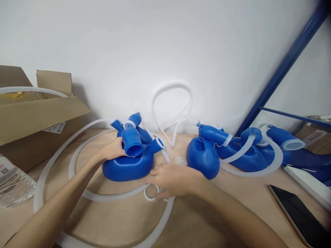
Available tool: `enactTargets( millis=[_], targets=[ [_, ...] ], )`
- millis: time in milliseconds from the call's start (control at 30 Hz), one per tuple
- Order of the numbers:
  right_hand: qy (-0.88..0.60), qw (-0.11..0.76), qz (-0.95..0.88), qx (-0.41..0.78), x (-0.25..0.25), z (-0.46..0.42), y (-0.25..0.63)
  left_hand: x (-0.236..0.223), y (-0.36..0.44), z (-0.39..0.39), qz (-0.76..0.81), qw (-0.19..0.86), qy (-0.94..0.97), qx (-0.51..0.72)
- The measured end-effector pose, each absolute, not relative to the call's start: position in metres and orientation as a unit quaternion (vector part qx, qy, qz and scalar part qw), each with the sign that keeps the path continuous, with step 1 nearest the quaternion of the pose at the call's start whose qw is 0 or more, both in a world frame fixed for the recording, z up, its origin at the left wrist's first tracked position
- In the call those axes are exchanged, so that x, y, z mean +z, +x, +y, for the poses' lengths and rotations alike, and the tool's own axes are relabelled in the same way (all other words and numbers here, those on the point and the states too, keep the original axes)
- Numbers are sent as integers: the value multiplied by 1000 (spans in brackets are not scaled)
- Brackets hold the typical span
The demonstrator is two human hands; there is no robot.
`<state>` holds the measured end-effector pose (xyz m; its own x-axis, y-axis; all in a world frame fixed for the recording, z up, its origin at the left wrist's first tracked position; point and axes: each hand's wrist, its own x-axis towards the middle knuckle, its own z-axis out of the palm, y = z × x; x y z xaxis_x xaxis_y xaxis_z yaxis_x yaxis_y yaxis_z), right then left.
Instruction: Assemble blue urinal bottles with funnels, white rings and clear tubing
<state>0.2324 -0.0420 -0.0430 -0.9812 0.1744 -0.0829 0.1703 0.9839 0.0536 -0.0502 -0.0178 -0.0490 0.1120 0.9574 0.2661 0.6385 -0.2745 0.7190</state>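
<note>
A blue plastic bottle (128, 166) with a wide blue spout (132, 143) lies on the wooden table (196, 220). My left hand (113, 151) grips its left side by the spout, fingers wrapped round it. My right hand (173, 181) rests palm down just right of the bottle, fingers curled over a white ring (151, 193) at the end of a translucent hose (108, 197). A small clear cap (180, 160) sits just beyond that hand.
More blue bottles (207, 155) with white hoses (248, 172) lie at the right against the wall. An open cardboard box (31, 117) stands at the left, a clear plastic bottle (12, 186) below it. A dark phone (300, 215) lies at the right front. A blue rack post (284, 69) slants up.
</note>
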Motion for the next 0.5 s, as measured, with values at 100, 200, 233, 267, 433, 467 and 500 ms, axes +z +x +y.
enactTargets(
  millis=[100, 200, 233, 267, 433, 467, 500],
  targets=[
    [104, 139, 985, 22, -63, -53, 218, -50, -52, -19, 557, 249, 717, 338],
    [68, 138, 988, 3, -76, -47, 210, -49, -52, -20, 555, 277, 714, 324],
    [47, 131, 990, -8, -75, -44, 210, -48, -52, -21, 555, 285, 713, 320],
    [26, 116, 993, -20, -71, -42, 212, -47, -52, -21, 554, 290, 711, 321],
    [-2, -136, 986, -97, -33, -31, 233, -51, -48, -18, 563, 288, 686, 360],
    [4, -204, 973, -112, -27, -28, 236, -52, -46, -17, 564, 282, 684, 367],
    [15, -272, 955, -119, -23, -26, 238, -54, -44, -16, 562, 279, 684, 373]
  ],
)
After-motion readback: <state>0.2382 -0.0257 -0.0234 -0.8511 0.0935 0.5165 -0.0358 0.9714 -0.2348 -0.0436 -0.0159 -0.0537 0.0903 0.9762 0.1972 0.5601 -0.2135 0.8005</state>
